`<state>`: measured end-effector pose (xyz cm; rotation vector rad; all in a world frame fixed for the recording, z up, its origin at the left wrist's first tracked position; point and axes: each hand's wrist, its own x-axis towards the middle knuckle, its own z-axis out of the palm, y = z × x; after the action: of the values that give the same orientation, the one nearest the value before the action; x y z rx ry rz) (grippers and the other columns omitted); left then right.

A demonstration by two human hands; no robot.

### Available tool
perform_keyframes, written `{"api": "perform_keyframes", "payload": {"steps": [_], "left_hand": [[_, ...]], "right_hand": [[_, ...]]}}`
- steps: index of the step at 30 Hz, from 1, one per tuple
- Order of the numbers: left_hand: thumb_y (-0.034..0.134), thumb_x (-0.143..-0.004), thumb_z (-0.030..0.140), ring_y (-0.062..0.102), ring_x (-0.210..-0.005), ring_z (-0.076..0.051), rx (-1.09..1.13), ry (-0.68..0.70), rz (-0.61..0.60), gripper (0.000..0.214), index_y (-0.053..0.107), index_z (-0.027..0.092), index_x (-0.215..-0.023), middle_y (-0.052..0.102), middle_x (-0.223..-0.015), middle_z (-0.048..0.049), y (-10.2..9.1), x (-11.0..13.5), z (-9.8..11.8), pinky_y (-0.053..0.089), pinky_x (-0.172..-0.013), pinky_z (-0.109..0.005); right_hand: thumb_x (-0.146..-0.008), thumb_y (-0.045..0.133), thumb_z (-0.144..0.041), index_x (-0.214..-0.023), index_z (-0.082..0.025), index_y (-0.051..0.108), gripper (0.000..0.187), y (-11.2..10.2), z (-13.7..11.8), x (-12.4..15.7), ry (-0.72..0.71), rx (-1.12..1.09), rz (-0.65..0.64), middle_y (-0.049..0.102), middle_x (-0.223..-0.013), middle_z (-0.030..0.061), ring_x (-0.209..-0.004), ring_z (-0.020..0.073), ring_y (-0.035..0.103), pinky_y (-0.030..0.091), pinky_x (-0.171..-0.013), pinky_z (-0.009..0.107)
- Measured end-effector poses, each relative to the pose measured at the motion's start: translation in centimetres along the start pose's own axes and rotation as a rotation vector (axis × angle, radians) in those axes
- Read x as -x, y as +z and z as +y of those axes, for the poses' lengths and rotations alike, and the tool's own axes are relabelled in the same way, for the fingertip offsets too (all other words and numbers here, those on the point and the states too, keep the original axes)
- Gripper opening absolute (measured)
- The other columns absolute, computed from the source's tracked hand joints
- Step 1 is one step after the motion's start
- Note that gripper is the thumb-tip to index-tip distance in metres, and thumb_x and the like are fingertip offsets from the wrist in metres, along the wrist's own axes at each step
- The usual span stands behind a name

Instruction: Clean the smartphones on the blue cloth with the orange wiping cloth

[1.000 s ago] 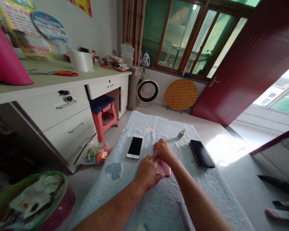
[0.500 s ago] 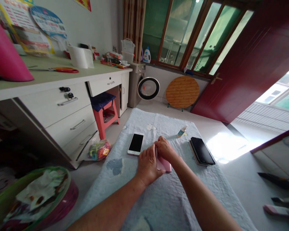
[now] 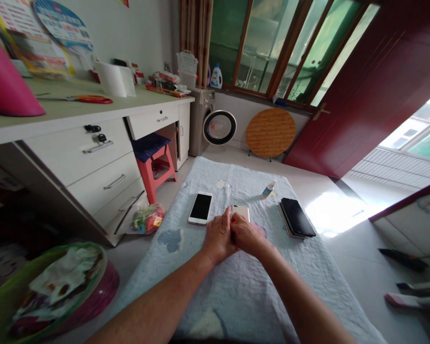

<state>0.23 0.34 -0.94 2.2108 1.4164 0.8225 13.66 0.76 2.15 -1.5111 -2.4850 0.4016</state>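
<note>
A smartphone (image 3: 242, 210) shows its pale back and a camera at the top corner, just beyond my two hands. My left hand (image 3: 218, 236) grips its left side. My right hand (image 3: 244, 233) is curled over the lower part, its fingers touching those of my left hand. Pink material (image 3: 260, 230), looking like a phone case, peeks out past my right hand; most of it is hidden. A white phone with a black screen (image 3: 201, 207) lies face up to the left. On the right rests a dark phone (image 3: 298, 217) on top of another flat item.
The light blue cloth (image 3: 208, 272) covers the table. A small spray bottle (image 3: 268, 189) stands near its far right. To the left are a desk (image 3: 93, 143), a pink stool (image 3: 157, 167) and a tub (image 3: 107, 282) holding crumpled tissues.
The phone's pale back now shows beyond my hands. The pink surface between them is covered, with pink visible right of my right hand. My right hand has shifted down over the phone.
</note>
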Motion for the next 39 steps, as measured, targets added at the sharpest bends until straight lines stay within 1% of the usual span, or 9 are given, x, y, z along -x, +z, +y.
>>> {"api": "perform_keyframes", "payload": {"steps": [3, 9, 16, 19, 22, 27, 31, 35, 39], "left_hand": [[0.073, -0.06, 0.028, 0.053, -0.114, -0.033, 0.038, 0.12, -0.027, 0.117, -0.003, 0.021, -0.148, 0.058, -0.124, -0.0117, 0.4, -0.4, -1.0, 0.041, -0.096, -0.047], [0.07, -0.06, 0.024, 0.059, -0.109, -0.03, 0.141, 0.185, -0.144, 0.119, -0.01, 0.026, -0.148, 0.059, -0.125, -0.0076, 0.1, -0.7, -2.0, 0.042, -0.096, -0.048], [0.064, -0.058, 0.009, 0.049, -0.124, -0.031, 0.127, 0.204, -0.28, 0.116, -0.005, 0.02, -0.15, 0.051, -0.137, -0.0136, -1.3, -0.5, -1.7, 0.034, -0.107, -0.049], [0.058, -0.068, 0.01, 0.045, -0.131, -0.028, 0.13, 0.171, -0.324, 0.102, -0.002, 0.017, -0.15, 0.049, -0.141, -0.0166, -1.7, -0.5, -1.6, 0.03, -0.111, -0.049], [0.05, -0.079, 0.012, 0.043, -0.134, -0.024, 0.117, 0.138, -0.331, 0.084, 0.007, 0.016, -0.15, 0.047, -0.144, -0.0165, -1.9, -0.5, -1.4, 0.028, -0.113, -0.047], [0.049, -0.079, 0.011, 0.045, -0.132, -0.021, 0.062, 0.134, -0.343, 0.067, 0.034, 0.017, -0.145, 0.048, -0.144, -0.0126, -2.1, -0.7, -1.0, 0.029, -0.114, -0.042], [0.047, -0.08, 0.009, 0.043, -0.134, -0.023, -0.011, 0.18, -0.381, 0.052, 0.057, 0.021, -0.13, 0.046, -0.146, -0.0094, -2.1, -0.8, -1.0, 0.028, -0.114, -0.043], [0.045, -0.077, 0.005, 0.042, -0.135, -0.022, -0.037, 0.185, -0.379, 0.056, 0.061, 0.025, -0.126, 0.046, -0.147, -0.0061, -1.9, -0.9, -1.3, 0.028, -0.114, -0.044], [0.046, -0.073, 0.004, 0.042, -0.134, -0.023, -0.059, 0.199, -0.378, 0.06, 0.061, 0.023, -0.127, 0.046, -0.147, -0.0077, -1.7, -0.9, -1.5, 0.029, -0.113, -0.044]], "right_hand": [[-0.08, 0.055, -0.008, -0.09, -0.017, 0.073, 0.022, 0.0, -0.3, 0.3, -0.054, -0.05, -0.048, 0.057, -0.107, 0.0089, -0.095, 0.0172, 0.053, 0.045, -0.083, 0.026], [-0.081, 0.055, -0.009, -0.09, -0.015, 0.073, 0.021, 0.2, -0.5, 0.8, -0.035, -0.083, -0.082, 0.056, -0.106, 0.01, -0.096, 0.018, 0.053, 0.045, -0.088, 0.03], [-0.085, 0.053, -0.01, -0.085, -0.017, 0.072, 0.021, 0.3, -1.0, 2.2, -0.038, -0.16, -0.034, 0.053, -0.103, 0.0063, -0.09, 0.0149, 0.052, 0.043, -0.084, 0.027], [-0.087, 0.049, -0.009, -0.083, -0.017, 0.071, 0.024, 0.3, -1.4, 3.0, -0.018, -0.154, -0.016, 0.052, -0.097, 0.0048, -0.082, 0.013, 0.051, 0.042, -0.078, 0.025], [-0.087, 0.047, -0.008, -0.085, -0.018, 0.07, 0.026, 0.3, -1.7, 3.8, 0.005, -0.148, 0.008, 0.052, -0.093, 0.0042, -0.078, 0.0126, 0.05, 0.041, -0.074, 0.024], [-0.087, 0.045, -0.008, -0.089, -0.021, 0.071, 0.029, 0.5, -1.9, 4.9, 0.028, -0.1, 0.047, 0.054, -0.095, 0.0046, -0.082, 0.0143, 0.051, 0.041, -0.075, 0.023], [-0.089, 0.044, -0.01, -0.093, -0.021, 0.072, 0.03, 1.1, -2.0, 5.6, 0.059, -0.036, 0.089, 0.054, -0.095, 0.0059, -0.086, 0.0163, 0.053, 0.042, -0.075, 0.024], [-0.09, 0.044, -0.01, -0.096, -0.021, 0.072, 0.031, 1.5, -1.7, 6.4, 0.113, -0.036, 0.109, 0.055, -0.096, 0.0067, -0.089, 0.0178, 0.054, 0.043, -0.078, 0.026], [-0.09, 0.044, -0.011, -0.095, -0.022, 0.073, 0.031, 1.3, -0.9, 7.5, 0.177, -0.028, 0.125, 0.055, -0.095, 0.0066, -0.085, 0.017, 0.054, 0.042, -0.076, 0.026]]}}
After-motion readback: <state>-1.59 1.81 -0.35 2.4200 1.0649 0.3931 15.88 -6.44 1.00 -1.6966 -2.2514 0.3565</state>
